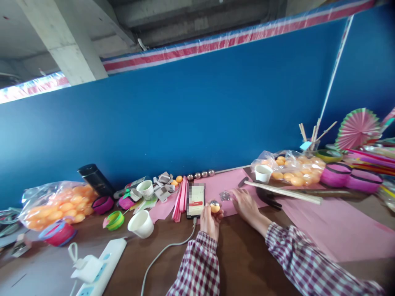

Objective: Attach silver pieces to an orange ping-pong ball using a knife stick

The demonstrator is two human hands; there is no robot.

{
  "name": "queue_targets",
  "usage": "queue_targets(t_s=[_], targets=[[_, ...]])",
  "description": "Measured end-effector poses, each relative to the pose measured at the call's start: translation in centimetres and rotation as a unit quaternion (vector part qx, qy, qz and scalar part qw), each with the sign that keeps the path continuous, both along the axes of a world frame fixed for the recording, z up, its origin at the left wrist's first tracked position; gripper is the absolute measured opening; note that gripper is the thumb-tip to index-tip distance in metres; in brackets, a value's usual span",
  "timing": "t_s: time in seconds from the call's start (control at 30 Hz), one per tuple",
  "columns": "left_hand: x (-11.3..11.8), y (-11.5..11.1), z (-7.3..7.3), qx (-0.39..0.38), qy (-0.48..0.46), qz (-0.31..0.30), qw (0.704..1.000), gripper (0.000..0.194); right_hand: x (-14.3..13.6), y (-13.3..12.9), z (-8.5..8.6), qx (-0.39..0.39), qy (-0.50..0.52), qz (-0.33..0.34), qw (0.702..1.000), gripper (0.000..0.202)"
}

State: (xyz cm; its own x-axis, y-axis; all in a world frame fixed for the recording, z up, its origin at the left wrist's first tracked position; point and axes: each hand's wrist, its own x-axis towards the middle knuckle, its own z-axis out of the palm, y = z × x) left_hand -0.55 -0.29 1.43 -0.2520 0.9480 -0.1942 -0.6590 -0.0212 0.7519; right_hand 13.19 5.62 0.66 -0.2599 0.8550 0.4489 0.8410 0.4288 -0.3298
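My left hand point(210, 220) is closed around a small ball point(215, 206), orange below and shiny silver on top. My right hand point(246, 204) reaches toward a small pile of shiny silver pieces point(225, 195), which look like thumbtacks. Its fingers are bent and slightly apart at the pile's right edge, and I see nothing held in them. The pile lies on a pink sheet point(237, 179). Just behind my left hand is a phone point(197, 201) with its screen lit. Several silver-covered balls point(204, 174) stand in a row at the sheet's back edge.
Bags of orange balls stand left point(66, 207) and right point(290, 170). A hammer point(270, 199) and a pale stick point(286, 193) lie right of my right hand. White cups point(141, 224), a power strip point(103, 267) and a charging cable point(166, 248) are on the left. A blue partition point(191, 111) rises behind.
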Motion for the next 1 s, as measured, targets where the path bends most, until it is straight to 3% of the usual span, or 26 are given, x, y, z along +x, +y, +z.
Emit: queue_targets(t_s=[0.23,1.0], targets=[[0.10,0.04,-0.10,0.006,-0.016,-0.005,1.000,0.026,0.08,0.32,-0.56,0.000,-0.016,0.018,1.000,0.019],[0.05,0.23,-0.47,0.010,0.008,-0.032,0.999,0.034,0.07,-0.41,0.19,0.000,0.040,-0.006,0.999,0.015]])
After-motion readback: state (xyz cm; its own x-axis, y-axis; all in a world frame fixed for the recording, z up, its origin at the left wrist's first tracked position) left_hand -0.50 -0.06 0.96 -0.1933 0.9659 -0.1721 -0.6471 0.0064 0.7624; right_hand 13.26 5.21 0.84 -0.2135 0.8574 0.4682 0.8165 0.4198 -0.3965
